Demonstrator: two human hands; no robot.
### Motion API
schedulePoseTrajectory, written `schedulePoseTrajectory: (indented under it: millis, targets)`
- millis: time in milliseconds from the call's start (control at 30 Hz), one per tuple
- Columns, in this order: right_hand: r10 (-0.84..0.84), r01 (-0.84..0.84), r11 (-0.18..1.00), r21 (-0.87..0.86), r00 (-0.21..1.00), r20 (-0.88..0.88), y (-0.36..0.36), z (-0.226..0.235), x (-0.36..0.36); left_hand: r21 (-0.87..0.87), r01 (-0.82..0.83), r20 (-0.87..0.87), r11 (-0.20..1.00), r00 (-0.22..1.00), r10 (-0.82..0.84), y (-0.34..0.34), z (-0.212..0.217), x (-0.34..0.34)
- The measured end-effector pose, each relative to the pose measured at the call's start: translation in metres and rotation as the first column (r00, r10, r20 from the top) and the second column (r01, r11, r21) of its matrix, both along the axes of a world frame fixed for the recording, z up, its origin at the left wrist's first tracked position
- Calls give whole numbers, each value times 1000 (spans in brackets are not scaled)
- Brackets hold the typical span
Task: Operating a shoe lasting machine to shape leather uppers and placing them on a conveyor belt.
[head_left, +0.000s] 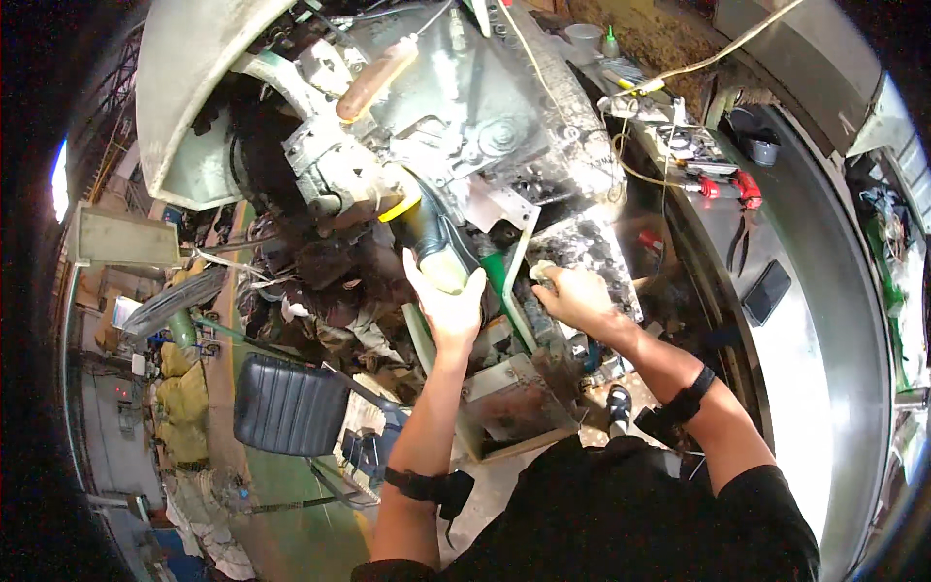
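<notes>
My left hand [451, 306] is closed round a pale, rounded piece [443, 272], thumb on one side and fingers on the other. That piece sits at the lower end of a dark curved chute or tube [423, 231] on the machine, below a yellow edge [400, 204]. Between my hands stands a green part [496, 274] beside a light metal bar [522, 254]. To its right, my right hand [579, 299] is closed, with a small whitish wad [543, 269] at its fingertips, perhaps cloth; its kind is unclear.
Below my hands is an open metal box [519, 448]. A black padded chair [291, 404] stands at left. On the right bench lie a red power tool [745, 191], a dark phone [767, 292] and a grey bucket [761, 145]. A brown-handled tool [378, 80] rests on the machine top.
</notes>
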State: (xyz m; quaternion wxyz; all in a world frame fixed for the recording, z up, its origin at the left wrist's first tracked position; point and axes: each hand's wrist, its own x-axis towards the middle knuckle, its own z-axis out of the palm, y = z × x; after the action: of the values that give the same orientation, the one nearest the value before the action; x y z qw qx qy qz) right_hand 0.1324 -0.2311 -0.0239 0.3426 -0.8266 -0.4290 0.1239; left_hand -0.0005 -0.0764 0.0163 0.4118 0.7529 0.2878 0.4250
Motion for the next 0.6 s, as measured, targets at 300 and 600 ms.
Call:
schedulePoseTrajectory:
  millis: [300,600]
  targets:
    - [-4,1,997,80,999,36,3,-4,1,97,-55,-47,994,997,60,3,-1,-1]
    - [16,-18,996,91,1000,21,2,2,1,58,-42,-35,997,998,44,4,-1,-5]
